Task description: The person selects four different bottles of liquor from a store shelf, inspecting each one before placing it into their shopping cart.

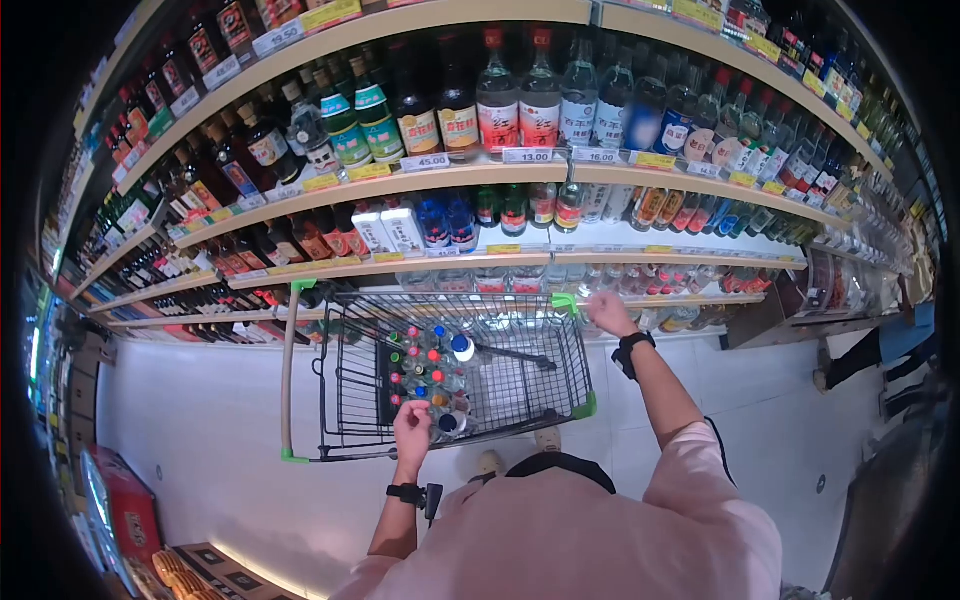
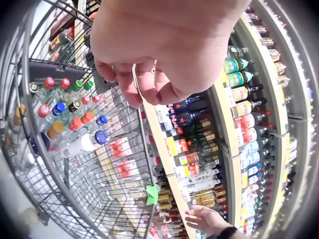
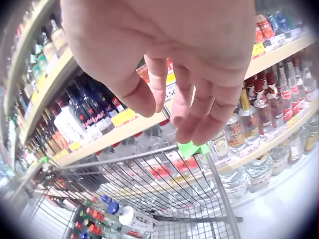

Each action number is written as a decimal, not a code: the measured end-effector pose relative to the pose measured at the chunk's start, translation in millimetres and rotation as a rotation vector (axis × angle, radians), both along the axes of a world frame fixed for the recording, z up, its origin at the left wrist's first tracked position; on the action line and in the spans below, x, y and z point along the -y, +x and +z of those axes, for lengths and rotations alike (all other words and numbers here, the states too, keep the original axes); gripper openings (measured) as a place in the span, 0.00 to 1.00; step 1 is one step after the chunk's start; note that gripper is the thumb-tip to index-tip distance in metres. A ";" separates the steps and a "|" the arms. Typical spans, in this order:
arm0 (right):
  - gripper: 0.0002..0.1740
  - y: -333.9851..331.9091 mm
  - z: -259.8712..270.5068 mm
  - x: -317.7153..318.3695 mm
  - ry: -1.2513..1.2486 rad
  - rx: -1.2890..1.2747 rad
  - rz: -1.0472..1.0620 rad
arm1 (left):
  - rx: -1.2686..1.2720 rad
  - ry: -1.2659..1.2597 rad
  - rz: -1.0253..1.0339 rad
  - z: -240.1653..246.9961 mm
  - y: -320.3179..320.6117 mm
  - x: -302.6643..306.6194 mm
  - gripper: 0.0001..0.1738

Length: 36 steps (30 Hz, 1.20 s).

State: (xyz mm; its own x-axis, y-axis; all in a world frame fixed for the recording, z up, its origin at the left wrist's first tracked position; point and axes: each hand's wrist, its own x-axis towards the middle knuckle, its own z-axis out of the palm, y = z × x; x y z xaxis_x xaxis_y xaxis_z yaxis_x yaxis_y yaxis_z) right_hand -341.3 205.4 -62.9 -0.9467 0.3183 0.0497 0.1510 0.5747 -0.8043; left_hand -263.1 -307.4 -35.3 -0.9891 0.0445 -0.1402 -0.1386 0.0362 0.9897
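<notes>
My left hand is over the near side of the wire cart, beside the bottles. Up close in the left wrist view, the fingers of my left hand curl loosely with nothing seen in them. Bottles with red, blue, green and orange caps stand in the cart's left part; a white-labelled bottle with a blue cap leans among them. My right hand hangs just outside the far right green corner. Its fingers are loosely bent and hold nothing; whether they touch the corner I cannot tell.
Beyond the cart stand curved shelves full of bottles with price tags. The cart's handle is at the left. A red display case stands at the lower left. Another person is at the right edge.
</notes>
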 end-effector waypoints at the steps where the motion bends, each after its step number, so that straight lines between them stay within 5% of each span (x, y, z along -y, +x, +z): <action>1: 0.12 -15.2 5.3 -5.5 0.065 -0.075 -0.023 | -0.070 -0.012 -0.012 5.0 -1.4 -8.2 0.08; 4: 0.13 -59.9 32.6 -27.2 -0.051 0.040 -0.088 | -0.113 -0.088 0.005 24.8 0.1 -27.6 0.09; 11: 0.24 -161.6 72.2 -50.1 0.020 -0.378 -0.088 | -0.002 -0.086 0.064 77.0 24.5 -69.7 0.06; 14: 0.25 -198.4 97.8 -56.1 0.080 -0.092 -0.119 | 0.035 -0.115 0.091 90.7 37.8 -85.8 0.06; 23: 0.23 -276.0 73.4 -62.3 0.238 -0.160 -0.059 | 0.048 -0.083 0.129 81.5 68.3 -118.3 0.05; 26: 0.22 -272.4 74.2 -57.5 0.278 -0.305 -0.081 | 0.057 -0.041 0.131 84.1 63.8 -126.9 0.06; 36: 0.21 -202.8 100.6 -53.9 0.162 -0.159 0.016 | -0.007 0.000 0.115 110.0 41.3 -148.4 0.07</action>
